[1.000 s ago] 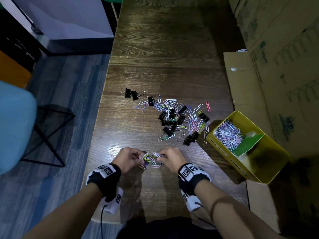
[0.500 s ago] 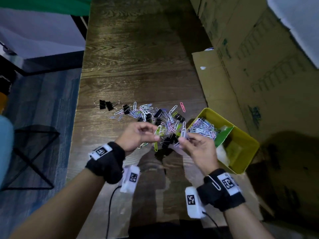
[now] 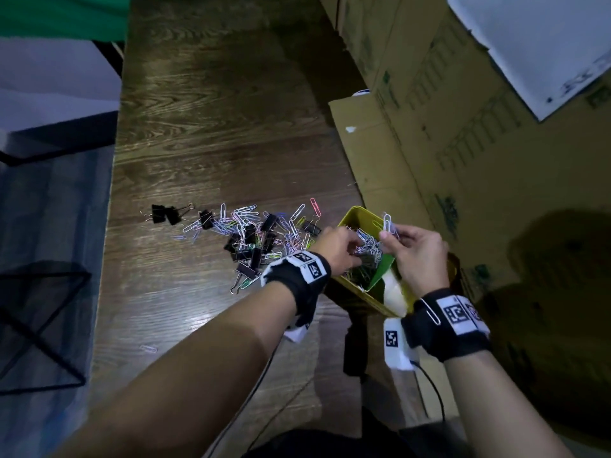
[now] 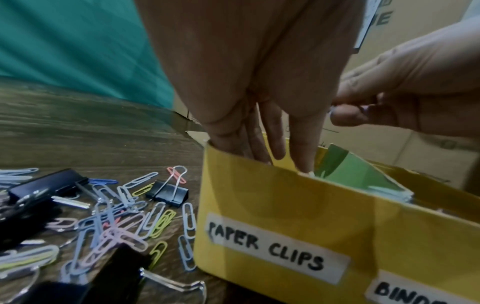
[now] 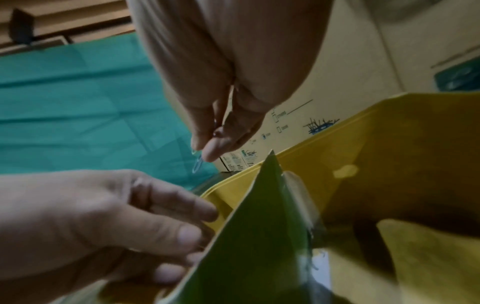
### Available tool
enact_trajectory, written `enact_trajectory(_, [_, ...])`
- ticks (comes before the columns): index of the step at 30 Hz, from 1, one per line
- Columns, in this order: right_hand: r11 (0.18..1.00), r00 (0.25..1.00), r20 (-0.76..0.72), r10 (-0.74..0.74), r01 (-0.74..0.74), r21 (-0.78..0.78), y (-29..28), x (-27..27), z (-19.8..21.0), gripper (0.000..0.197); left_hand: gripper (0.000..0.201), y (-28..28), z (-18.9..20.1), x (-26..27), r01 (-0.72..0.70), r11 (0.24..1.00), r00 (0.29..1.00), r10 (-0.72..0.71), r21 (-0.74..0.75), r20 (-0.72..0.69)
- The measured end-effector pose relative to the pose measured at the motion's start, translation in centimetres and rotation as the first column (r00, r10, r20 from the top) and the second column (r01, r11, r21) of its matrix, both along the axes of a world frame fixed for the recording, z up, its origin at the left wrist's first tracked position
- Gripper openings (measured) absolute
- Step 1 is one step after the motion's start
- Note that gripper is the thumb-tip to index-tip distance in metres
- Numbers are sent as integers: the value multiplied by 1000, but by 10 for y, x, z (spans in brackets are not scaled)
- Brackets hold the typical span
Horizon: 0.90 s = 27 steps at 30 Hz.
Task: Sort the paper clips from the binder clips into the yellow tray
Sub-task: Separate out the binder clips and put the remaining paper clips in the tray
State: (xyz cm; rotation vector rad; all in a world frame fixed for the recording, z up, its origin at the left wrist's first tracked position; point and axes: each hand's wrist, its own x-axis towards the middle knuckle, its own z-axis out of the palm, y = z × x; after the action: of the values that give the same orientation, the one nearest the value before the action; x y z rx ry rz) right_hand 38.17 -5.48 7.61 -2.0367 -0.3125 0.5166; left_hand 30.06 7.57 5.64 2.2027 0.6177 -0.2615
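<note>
The yellow tray (image 3: 355,211) stands at the table's right edge, with a green divider (image 3: 383,269) inside and a "PAPER CLIPS" label (image 4: 272,246) on its wall (image 4: 285,205). My left hand (image 3: 355,246) reaches into that compartment with straight fingers (image 4: 298,152), above a heap of paper clips (image 3: 367,246). My right hand (image 3: 390,233) hovers over the tray's far side and pinches paper clips (image 3: 386,223); one pale blue clip (image 5: 197,162) sticks out below its fingertips. A mixed pile of coloured paper clips and black binder clips (image 3: 261,233) lies on the table to the left of the tray.
Cardboard boxes (image 3: 463,143) rise right behind the tray. Two binder clips (image 3: 163,213) lie at the pile's left end, and one paper clip (image 3: 148,348) lies alone near the front. A paper clip (image 3: 431,312) clings to my right wristband. The table's left edge drops to the floor.
Both hands rose from the near table with paper clips and moved right to the tray. My left hand's fingers have straightened inside the paper clips compartment.
</note>
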Motion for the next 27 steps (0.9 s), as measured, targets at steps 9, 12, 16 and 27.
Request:
enact_trajectory(9, [715, 872, 3, 489, -399, -574, 34, 11, -15, 28, 17, 51, -1, -79, -365, 796, 871, 475, -482, 124])
enact_trajectory(12, [619, 827, -44, 560, -453, -641, 42, 5, -12, 35, 13, 80, -5, -133, -494, 754, 818, 572, -434, 63])
enact_trajectory(16, [702, 791, 159, 590, -406, -585, 51, -12, -5, 31, 14, 114, -17, -223, -635, 732, 761, 647, -246, -39])
enact_trajectory(27, [303, 324, 27, 946, -846, -438, 91, -157, -37, 31, 19, 79, -58, -353, -572, 727, 717, 668, 379, -200])
